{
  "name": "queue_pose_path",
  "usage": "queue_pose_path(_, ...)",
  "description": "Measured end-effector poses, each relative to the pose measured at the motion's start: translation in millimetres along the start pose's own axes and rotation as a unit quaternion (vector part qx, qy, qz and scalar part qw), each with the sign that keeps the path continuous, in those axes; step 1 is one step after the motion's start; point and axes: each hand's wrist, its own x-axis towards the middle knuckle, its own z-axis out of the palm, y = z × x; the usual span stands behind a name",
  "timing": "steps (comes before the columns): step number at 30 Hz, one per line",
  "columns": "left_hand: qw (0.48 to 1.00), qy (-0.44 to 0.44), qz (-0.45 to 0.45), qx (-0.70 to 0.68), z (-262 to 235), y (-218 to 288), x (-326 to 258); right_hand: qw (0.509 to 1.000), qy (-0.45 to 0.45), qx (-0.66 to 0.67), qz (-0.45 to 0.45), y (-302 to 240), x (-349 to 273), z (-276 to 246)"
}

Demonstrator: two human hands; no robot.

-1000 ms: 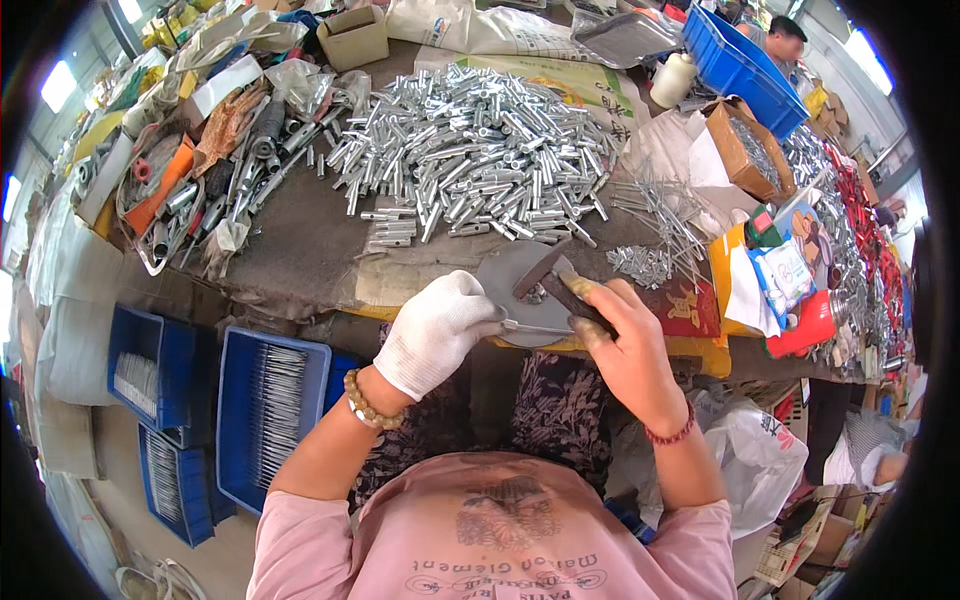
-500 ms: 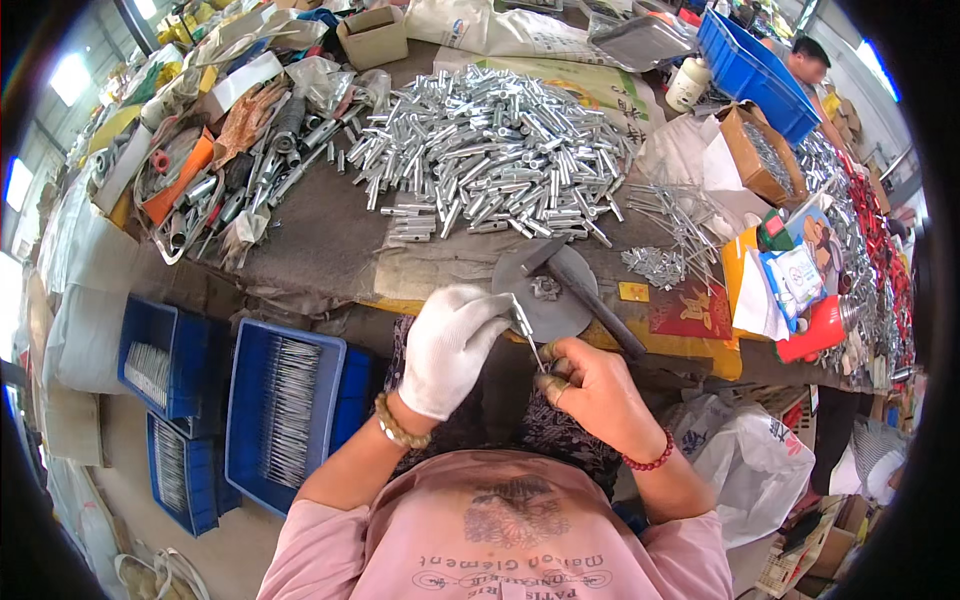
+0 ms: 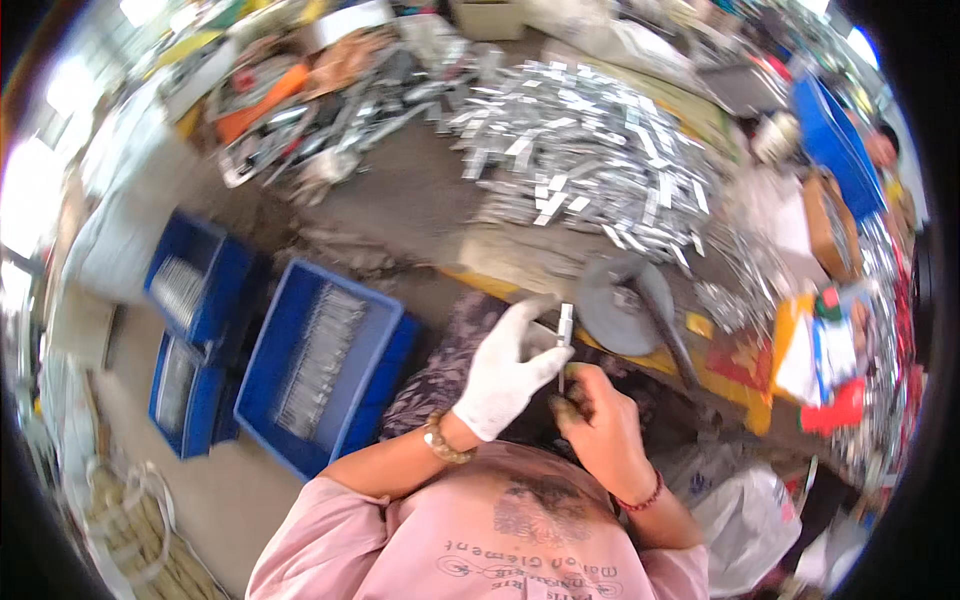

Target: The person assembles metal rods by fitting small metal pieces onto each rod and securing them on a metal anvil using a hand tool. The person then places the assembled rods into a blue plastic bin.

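My left hand [image 3: 510, 370], in a white glove, pinches a small upright silver metal piece [image 3: 565, 328] close to my chest. My bare right hand [image 3: 595, 425] meets it from below, fingers closed around the lower end of the same piece or a thin pin in it; which one is blurred. Just beyond my hands a round grey metal block [image 3: 605, 305] with a dark hammer [image 3: 670, 335] lying on it sits at the table's near edge. A big heap of silver metal pieces [image 3: 585, 170] covers the table's middle.
Blue crates [image 3: 320, 365] of silver rods stand on the floor to my left, with two more [image 3: 190, 290] beyond. Tools and clutter [image 3: 300, 110] fill the table's far left. Thin pins [image 3: 735, 290], cardboard boxes [image 3: 830, 225] and a blue crate [image 3: 835, 130] lie right. A white bag [image 3: 745, 525] hangs below.
Both hands have come back from the round block toward my chest, carrying the small metal piece. The hammer now lies on the block, out of my right hand. My head has tilted down and left.
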Motion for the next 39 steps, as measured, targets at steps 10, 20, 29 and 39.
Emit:
queue_pose_path(10,0.937,0.338,0.007,0.085,-178.4,-61.2,-22.8,0.981,0.087,0.167,0.047,36.4,34.4,-41.2)
queue_pose_path(20,0.788,0.592,-0.121,0.121,-384.1,-221.1,-59.7,0.967,0.09,0.236,0.037,40.7,40.7,-40.5)
queue_pose_path(29,0.737,0.598,-0.189,0.253,-378.6,-186.1,-47.0,0.969,0.079,0.231,0.025,52.3,41.2,-50.0)
queue_pose_path(39,0.747,0.539,0.127,0.368,-312.0,-78.6,-7.8,0.964,0.036,0.255,0.059,30.6,40.5,-45.2)
